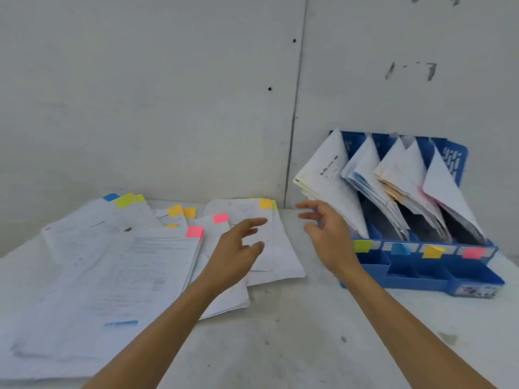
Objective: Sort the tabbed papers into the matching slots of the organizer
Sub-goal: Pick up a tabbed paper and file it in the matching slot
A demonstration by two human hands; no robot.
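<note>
In the head view, a wide spread of loose white printed papers (112, 262) is lying on the left half of the white, slightly stained table (280, 332). The sheets are thin and flat, and they are overlapping each other in several uneven piles. Small sticky tabs are sticking out at their top edges: a blue tab (111, 197) and a yellow-green tab (125, 200) at the far left, two pink tabs (194, 231) near the middle, and an orange tab (265, 203) on the pile nearest to the hands.

The blue plastic organizer (421, 273) is standing at the right, against the grey wall (168, 94). It has four upright slots and low open compartments in front. Leaning paper bundles (325, 181) are filling all four slots, and their corners are pointing up. On the front rail four colour labels are sitting, one under each slot: yellow-green label (362, 245), blue label (400, 249), orange label (432, 251) and pink label (473, 252).

The left hand (238, 248) is hanging over the pile with the orange tab, fingers relaxed and slightly parted, gripping nothing; I cannot tell if it is touching the sheet. The right hand (327, 237) is also empty, fingers spread, just beside the bundle in the leftmost slot and partly covering the organizer's left corner. The two hands are apart, with bare table between them.
</note>
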